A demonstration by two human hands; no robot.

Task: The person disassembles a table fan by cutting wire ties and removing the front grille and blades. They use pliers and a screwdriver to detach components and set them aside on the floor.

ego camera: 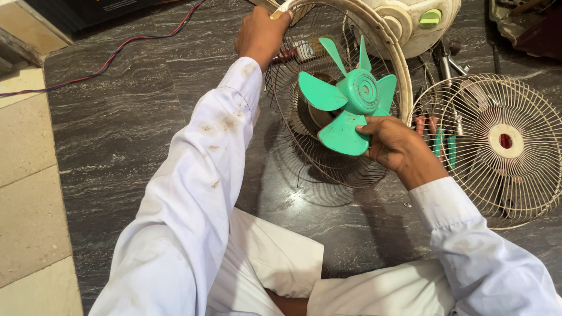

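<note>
- Green plastic catches the eye first: a fan blade (351, 99) with several paddles sits at the centre of a wire rear guard (328, 111), which stands tilted on a dark, veined stone floor (117, 129).
- At the lower edge of the blade, the right hand (398, 146) pinches one paddle, fingers curled around its rim.
- Higher up, the left hand (260, 32) is clenched on the cream-coloured rim (386, 41) that rings the guard, gripping it at the top.
- Both arms wear white sleeves (199, 175), the left one marked with brownish stains.
- Behind the guard stands the cream fan body (410, 20), carrying a small green knob (430, 17).
- To the right, a second round wire grille (497, 146) lies flat on the floor, well apart from the blade, with a pale disc and a red spot at its middle.
- Between the two grilles lie hand tools (445, 140) with red and green grips, partly hidden by the wires.
- A red and dark cable (123, 50) runs across the floor at upper left, near pale stone slabs (29, 175).
- The person sits with white-clad knees at the bottom of the view.
</note>
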